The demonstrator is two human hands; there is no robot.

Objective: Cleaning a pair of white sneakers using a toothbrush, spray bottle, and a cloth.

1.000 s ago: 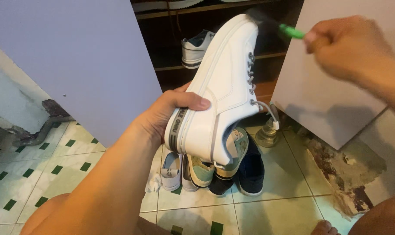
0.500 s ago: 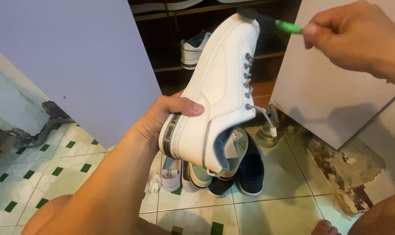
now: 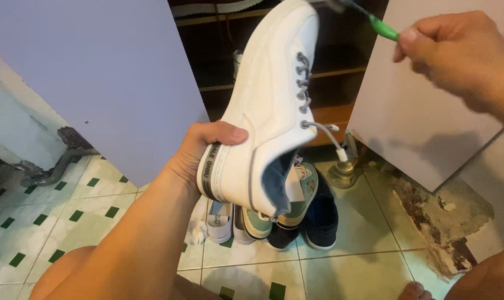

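The white sneaker is held up in the air in front of an open shoe cabinet, toe tilted up and away, heel low and near the body — a pose that turns the toe cap toward the brush. The left hand is clamped around the heel, thumb over the top edge by the grey striped band, fingers under the sole, so the upper is left bare. A loose grey lace dangles from the lowest eyelet.

The right hand is closed on the green handle of a small brush, pinched near its end; the dark bristle head sits just at the toe, at the top edge of the view, though whether it touches is blurred.

Below the raised sneaker, several other shoes stand bunched together on the green-and-white tiled floor, with a small glass bottle beside them at the cabinet's foot.
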